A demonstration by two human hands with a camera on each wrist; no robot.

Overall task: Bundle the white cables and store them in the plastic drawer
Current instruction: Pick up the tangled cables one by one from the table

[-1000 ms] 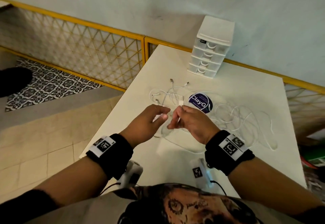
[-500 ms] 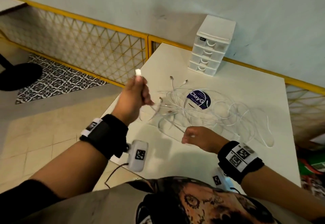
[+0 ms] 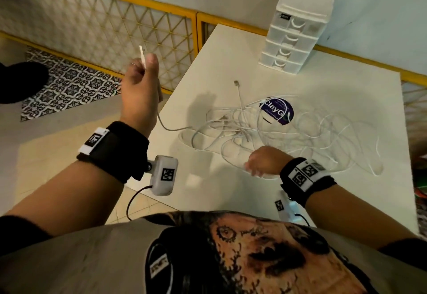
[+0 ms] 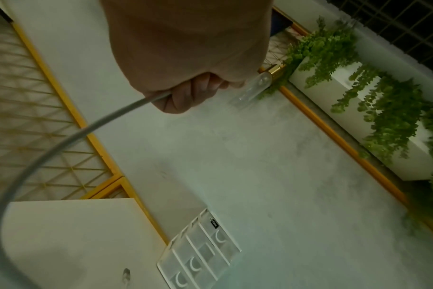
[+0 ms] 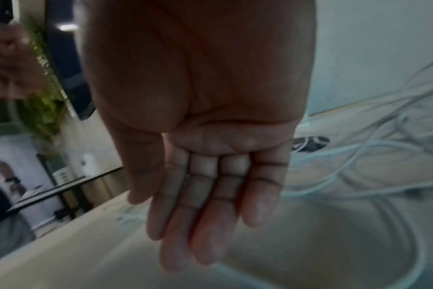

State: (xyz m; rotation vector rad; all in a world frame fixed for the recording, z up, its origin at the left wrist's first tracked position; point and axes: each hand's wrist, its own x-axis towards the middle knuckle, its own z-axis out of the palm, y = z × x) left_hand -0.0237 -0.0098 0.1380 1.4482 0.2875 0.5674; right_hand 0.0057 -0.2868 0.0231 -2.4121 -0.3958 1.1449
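A tangle of white cables (image 3: 277, 136) lies spread on the white table (image 3: 335, 86). My left hand (image 3: 141, 79) is raised off the table's left edge and grips one white cable (image 4: 69, 136) near its plug, which sticks up past the thumb; the cable trails down to the tangle. My right hand (image 3: 261, 163) hovers low over the near loops with fingers straight and together (image 5: 210, 205), holding nothing. The white plastic drawer unit (image 3: 300, 23) stands at the table's far edge against the wall, all its drawers closed.
A round purple sticker (image 3: 277, 110) lies under the cables. A yellow-framed lattice railing (image 3: 104, 23) runs behind and left of the table, with a patterned rug (image 3: 69, 86) on the floor below. Green hanging plants (image 4: 371, 97) show in the left wrist view.
My hands have separated: the left has pulled a cable end up and out to the left, lifting it from the tangle. The right has let go and dropped back toward me, fingers straightened.
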